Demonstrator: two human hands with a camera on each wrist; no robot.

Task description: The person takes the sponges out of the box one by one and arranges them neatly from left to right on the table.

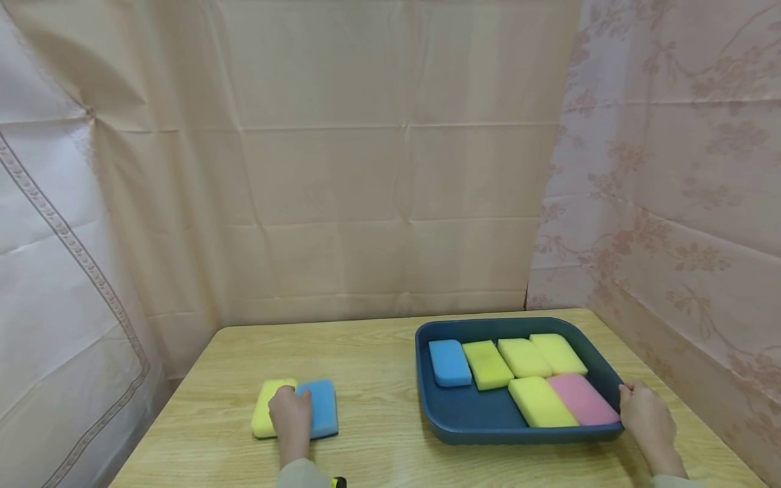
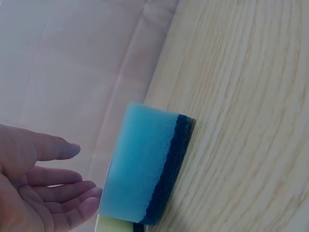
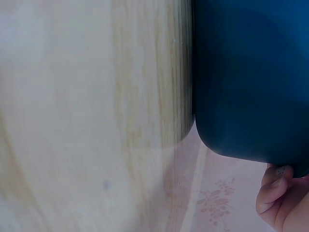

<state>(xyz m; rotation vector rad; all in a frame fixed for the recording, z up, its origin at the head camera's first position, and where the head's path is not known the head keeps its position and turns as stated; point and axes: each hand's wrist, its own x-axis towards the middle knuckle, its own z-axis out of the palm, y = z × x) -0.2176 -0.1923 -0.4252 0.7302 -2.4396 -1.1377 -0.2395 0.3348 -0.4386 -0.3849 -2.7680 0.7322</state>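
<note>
Two hands at work with sponges and a tray on a wood-grained table (image 1: 378,379). The left hand (image 1: 291,413) is over the left part of the table, at a loose yellow sponge (image 1: 264,413) and a loose blue sponge (image 1: 323,409), which lie side by side. In the left wrist view its fingers are loosely bent, with the thumb well apart from them, and it has hold of nothing; the fingertips are close beside the blue sponge, though whether they touch it cannot be told. A dark layer shows along one face of that sponge. The right hand (image 1: 648,415) grips the right end of the dark blue tray (image 1: 476,413), its fingers curled at the rim near the front corner. Inside the tray, the back row holds, from left to right, a small blue sponge (image 1: 450,362), a yellow-green sponge (image 1: 488,364) and two pale yellow sponges (image 1: 525,358); in front, toward the right, a light yellow sponge (image 1: 542,402) lies against a pink sponge (image 1: 584,400). A beige cloth (image 1: 390,169) hangs behind the table, with a flowered cloth (image 1: 702,203) to the right
</note>
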